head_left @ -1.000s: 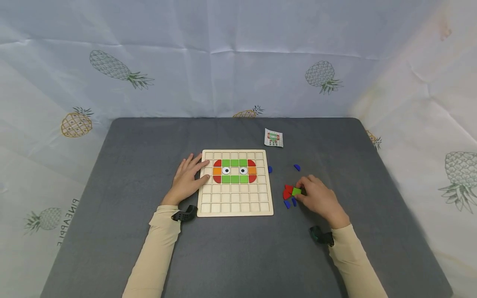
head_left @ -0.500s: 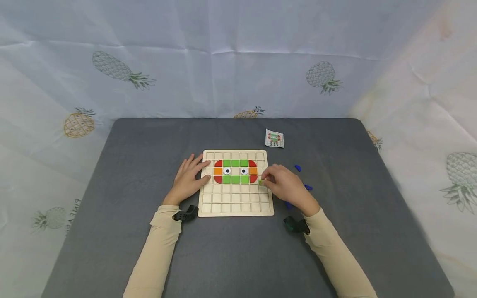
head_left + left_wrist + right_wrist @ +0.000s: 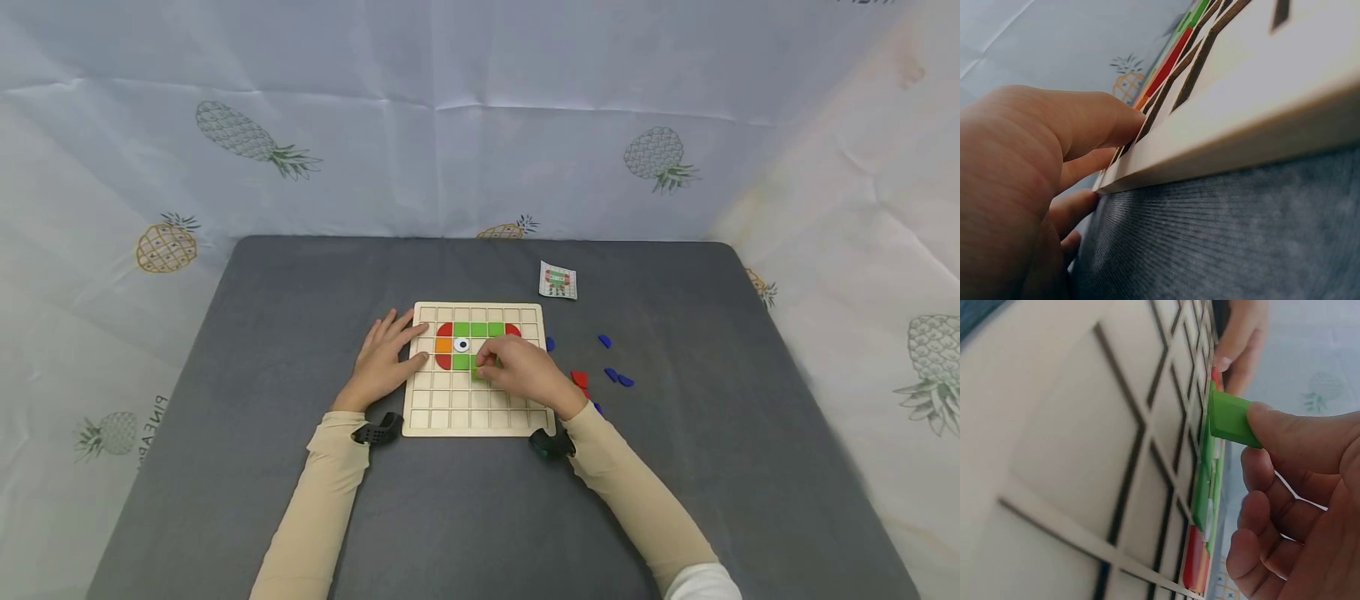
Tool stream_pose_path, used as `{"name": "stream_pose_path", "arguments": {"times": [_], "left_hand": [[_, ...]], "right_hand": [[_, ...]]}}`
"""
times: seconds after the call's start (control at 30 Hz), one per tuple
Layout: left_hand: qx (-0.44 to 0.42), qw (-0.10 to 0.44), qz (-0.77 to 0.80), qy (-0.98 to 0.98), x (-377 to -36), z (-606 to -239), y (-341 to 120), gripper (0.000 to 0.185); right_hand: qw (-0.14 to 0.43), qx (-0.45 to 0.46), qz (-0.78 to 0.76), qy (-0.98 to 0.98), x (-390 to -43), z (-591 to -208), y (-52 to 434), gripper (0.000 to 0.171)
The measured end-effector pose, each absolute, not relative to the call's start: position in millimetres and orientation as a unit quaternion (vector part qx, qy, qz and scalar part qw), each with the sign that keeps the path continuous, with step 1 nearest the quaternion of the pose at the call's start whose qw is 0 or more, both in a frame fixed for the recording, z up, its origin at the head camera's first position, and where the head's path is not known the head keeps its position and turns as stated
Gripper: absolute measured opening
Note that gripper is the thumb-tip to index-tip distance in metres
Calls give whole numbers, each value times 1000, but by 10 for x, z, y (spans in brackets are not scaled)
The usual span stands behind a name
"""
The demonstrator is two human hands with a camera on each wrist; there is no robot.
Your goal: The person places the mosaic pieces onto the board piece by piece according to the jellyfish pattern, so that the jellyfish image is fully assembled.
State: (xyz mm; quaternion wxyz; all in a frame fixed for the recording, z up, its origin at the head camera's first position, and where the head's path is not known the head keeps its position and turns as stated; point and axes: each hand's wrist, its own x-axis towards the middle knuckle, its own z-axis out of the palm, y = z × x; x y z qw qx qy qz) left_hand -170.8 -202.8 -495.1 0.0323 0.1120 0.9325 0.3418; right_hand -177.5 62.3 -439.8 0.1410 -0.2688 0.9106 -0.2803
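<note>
A wooden grid board (image 3: 438, 421) lies on the table, with red, orange and green tiles and a round eye tile (image 3: 461, 344) set in its upper rows. My right hand (image 3: 523, 371) is over the board's middle and pinches a green square tile (image 3: 1232, 417) between thumb and finger, just below the lower green row. It hides the right part of the pattern in the head view. My left hand (image 3: 381, 362) rests at the board's left edge, fingers spread, with the thumb (image 3: 1119, 122) on the rim.
Right of the board lie a red tile (image 3: 580, 379) and several blue half-round pieces, one blue piece (image 3: 604, 341) farther back. A small printed pattern card (image 3: 558, 281) lies behind the board to the right. A pineapple-print cloth (image 3: 450, 167) hangs behind the table.
My right hand has picked the green tile from the loose pieces and carried it left over the board. Two blue pieces now lie farther right. My left hand has stayed at the board's edge.
</note>
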Motion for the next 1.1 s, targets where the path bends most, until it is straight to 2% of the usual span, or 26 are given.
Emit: {"name": "stream_pose_path", "arguments": {"times": [0.77,1.1], "left_hand": [[110,23,349,930,-1712,-4954,-2033,56],[111,22,351,929,-1713,-4955,-2025,55]], "right_hand": [[157,-259,-180,936,-1736,-4428,539,4],[181,-258,-185,931,-1632,-4392,629,24]]}}
